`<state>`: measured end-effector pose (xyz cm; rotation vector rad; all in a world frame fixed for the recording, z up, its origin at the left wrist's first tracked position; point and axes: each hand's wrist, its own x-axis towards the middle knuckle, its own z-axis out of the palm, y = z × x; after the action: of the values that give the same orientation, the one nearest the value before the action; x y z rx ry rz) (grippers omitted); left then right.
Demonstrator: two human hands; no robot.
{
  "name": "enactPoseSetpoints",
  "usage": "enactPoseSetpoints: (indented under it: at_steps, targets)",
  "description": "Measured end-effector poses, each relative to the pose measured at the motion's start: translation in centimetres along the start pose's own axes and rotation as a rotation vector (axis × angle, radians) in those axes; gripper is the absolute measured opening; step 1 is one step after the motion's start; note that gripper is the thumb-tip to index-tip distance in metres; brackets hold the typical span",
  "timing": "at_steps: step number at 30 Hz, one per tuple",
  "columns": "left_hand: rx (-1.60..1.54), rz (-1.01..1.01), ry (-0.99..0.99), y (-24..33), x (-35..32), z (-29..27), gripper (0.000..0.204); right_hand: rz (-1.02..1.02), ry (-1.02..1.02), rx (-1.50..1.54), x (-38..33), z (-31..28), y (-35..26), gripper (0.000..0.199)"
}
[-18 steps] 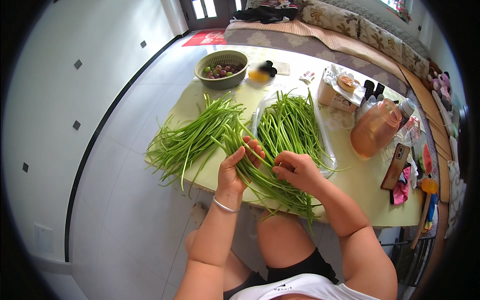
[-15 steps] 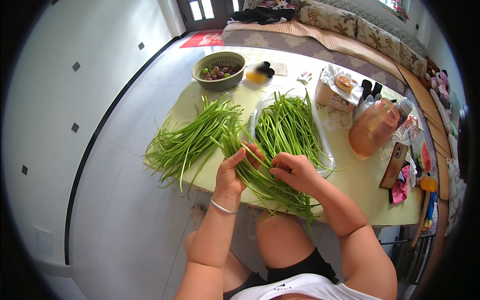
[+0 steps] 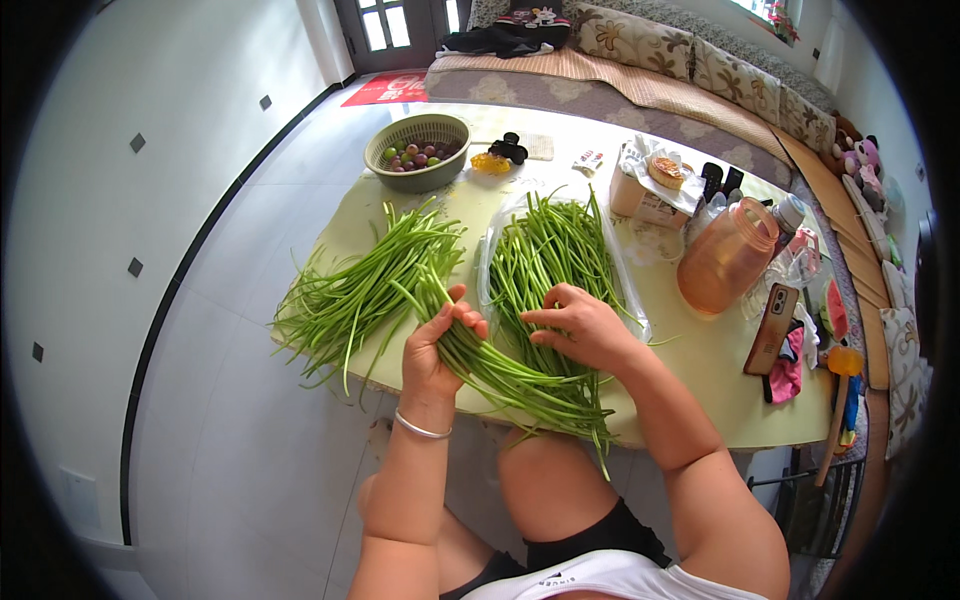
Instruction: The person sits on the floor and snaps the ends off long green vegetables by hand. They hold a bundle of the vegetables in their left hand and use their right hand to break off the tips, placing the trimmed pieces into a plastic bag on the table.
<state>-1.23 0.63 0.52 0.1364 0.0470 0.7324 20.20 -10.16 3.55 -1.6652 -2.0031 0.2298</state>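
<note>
Little changed since half second back: left hand (image 3: 437, 345) still closed round green stem bundle (image 3: 500, 370). Right hand (image 3: 585, 325), half curled, picking at stems beside it; grip probably loose. Sorting goes on.

Around the amber jug (image 3: 727, 258), little room was left: a phone (image 3: 771, 326) lay just beside it toward the table edge and a carton (image 3: 645, 198) crowded its far side. Bare tabletop (image 3: 700, 385) stayed open nearer the person, while green stalks (image 3: 552, 255) covered the surface to its left.

beige carton (image 3: 640, 200) (far side), dark phone screen (image 3: 772, 327)
</note>
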Motion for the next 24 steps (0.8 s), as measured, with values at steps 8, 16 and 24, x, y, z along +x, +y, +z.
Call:
enactPoseSetpoints:
  at_steps: [8, 16, 24]
  targets:
    - [-0.221, -0.031, -0.194, 2.4, -1.2, 1.9, 0.039, 0.124, 0.073, -0.061, -0.5, -0.2, 0.4, 0.020]
    - [-0.258, -0.043, -0.263, 3.9, -1.9, 2.8, 0.039, 0.122, 0.105, -0.223, 0.0, 0.4, -0.6, 0.038]
    - [-0.061, -0.077, 0.075, 1.2, -0.5, 0.3, 0.016, 0.348, 0.332, 0.190, -0.1, 0.9, 0.1, 0.017]
